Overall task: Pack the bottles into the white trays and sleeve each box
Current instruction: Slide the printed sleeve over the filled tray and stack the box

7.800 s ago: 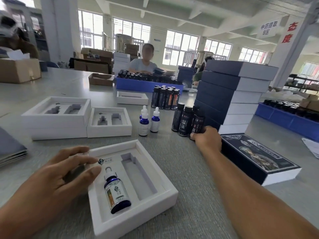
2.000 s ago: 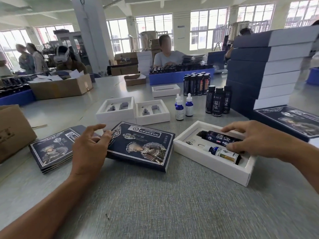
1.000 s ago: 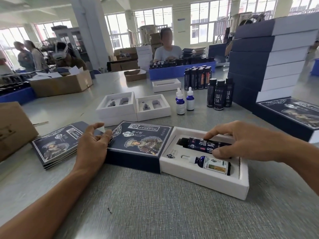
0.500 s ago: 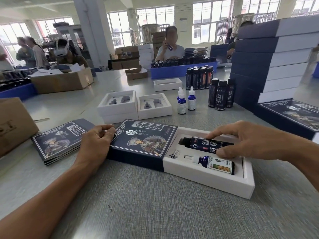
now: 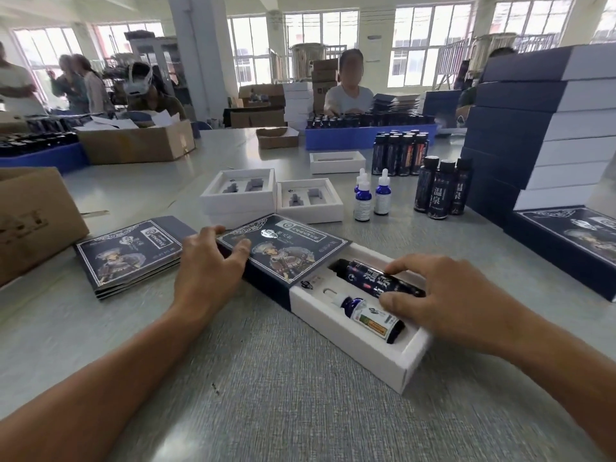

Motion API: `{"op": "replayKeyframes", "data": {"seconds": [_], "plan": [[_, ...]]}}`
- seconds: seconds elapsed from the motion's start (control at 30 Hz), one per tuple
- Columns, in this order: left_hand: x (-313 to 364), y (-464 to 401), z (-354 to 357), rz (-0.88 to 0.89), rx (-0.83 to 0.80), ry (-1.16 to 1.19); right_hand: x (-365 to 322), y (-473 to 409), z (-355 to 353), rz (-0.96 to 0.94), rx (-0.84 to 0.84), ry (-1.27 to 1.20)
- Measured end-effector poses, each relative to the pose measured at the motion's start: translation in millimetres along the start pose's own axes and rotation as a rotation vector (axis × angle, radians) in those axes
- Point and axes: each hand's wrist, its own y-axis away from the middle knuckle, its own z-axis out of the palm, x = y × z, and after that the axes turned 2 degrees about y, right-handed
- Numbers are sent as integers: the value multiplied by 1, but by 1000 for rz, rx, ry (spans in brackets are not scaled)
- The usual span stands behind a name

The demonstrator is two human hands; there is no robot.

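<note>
1. Since approx half a sec ago: the white tray [image 5: 346,331] has gone further into the printed sleeve [image 5: 286,251]; roughly the left third is now under it, where before the sleeve only met the tray's end.
2. Left hand [image 5: 208,265], at 9 o'clock of the sleeve, holds it by its left end, thumb along the far edge and fingers over the top and near side, bracing it.
3. Right hand [image 5: 443,295] lies over the tray's 3 o'clock end w/ fingers spread and nearly straight, tips pressing the dark tall bottle [image 5: 373,278] and thumb on the dropper bottle [image 5: 370,318]. It's pushing, not gripping.
4. Both bottles lie in their slots, caps toward the sleeve; packing for this box looks done.
5. Left for this box, I judge: slide the remaining two-thirds in, lifting the right hand's fingers before the sleeve edge reaches them.
6. Done so far: a stack of sleeved boxes [image 5: 540,128] at 2 o'clock, plus one lying flat below it.
7. Still to do: empty trays [image 5: 271,198] at 12 o'clock, loose dropper bottles [image 5: 371,195] and tall bottles [image 5: 440,188] around 1 o'clock, and flat sleeves [image 5: 130,255] stacked at 9 o'clock. Several more boxes' worth, so the task is mid-run.
</note>
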Motion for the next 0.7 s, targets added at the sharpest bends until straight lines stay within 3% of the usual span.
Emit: {"op": "replayKeyframes", "data": {"seconds": [0.07, 0.2, 0.3, 0.7], "plan": [[1, 0, 2, -13, -69, 41, -5, 5, -4, -36, -77, 3], [2, -3, -1, -40, -139, 152, -10, 13, -29, -111, -412, -163], [1, -5, -1, -17, -241, 114, -13, 19, -32, -150, -517, -184], [-14, -19, 6, 19, -343, 118, -36, 27, -13, -224, -269, -107]]}}
